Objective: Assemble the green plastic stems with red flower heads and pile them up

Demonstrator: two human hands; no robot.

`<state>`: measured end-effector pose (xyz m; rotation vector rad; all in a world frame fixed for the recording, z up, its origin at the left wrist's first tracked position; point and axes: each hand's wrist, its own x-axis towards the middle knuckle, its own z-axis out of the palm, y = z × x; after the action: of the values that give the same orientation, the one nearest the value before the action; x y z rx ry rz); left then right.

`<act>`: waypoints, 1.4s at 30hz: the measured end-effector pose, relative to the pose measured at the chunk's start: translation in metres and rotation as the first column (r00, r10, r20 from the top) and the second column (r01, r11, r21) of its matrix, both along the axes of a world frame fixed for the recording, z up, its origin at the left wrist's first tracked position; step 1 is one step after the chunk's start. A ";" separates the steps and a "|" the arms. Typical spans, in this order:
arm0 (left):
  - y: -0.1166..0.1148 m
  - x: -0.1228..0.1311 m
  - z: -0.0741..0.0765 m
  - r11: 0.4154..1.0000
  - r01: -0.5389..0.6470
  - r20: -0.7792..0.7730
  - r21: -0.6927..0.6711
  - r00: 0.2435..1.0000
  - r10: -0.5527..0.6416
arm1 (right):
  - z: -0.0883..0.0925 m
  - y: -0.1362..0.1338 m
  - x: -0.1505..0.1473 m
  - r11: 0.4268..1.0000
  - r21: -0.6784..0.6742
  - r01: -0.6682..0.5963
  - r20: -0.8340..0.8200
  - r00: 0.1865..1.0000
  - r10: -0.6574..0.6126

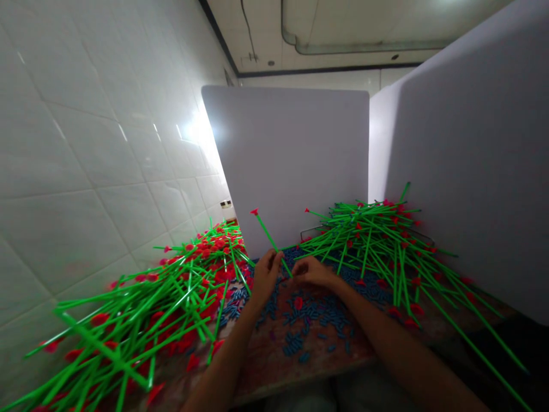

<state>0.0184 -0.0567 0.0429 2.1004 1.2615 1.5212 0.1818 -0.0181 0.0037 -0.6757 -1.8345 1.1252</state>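
Note:
My left hand (266,274) grips a thin green plastic stem (268,234) with a small red tip, which stands up and away from me towards the far partition. The stem's lower end reaches my right hand (313,272), whose fingers curl close beside it. Whether those fingers hold the stem or a small piece, I cannot tell. Under both hands lie scattered small blue pieces (311,313). A heap of green stems with red ends (141,320) rises to the left of my hands, and another heap (377,246) lies to the right.
The stained wooden work surface (266,369) ends in a front edge near my forearms. White tiles (72,149) form a wall along the left, and white partition boards (283,149) stand ahead and on the right. Loose red pieces lie among the left heap.

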 end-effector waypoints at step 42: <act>0.003 0.014 -0.028 0.997 0.062 -0.242 0.046 0.969 -0.049 | -0.016 0.010 0.010 0.998 -0.013 -0.066 0.022 0.998 0.066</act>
<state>0.0326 -0.0540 0.0152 2.3929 1.2387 1.3210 0.1921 -0.0076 -0.0119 -0.6410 -1.8822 1.1773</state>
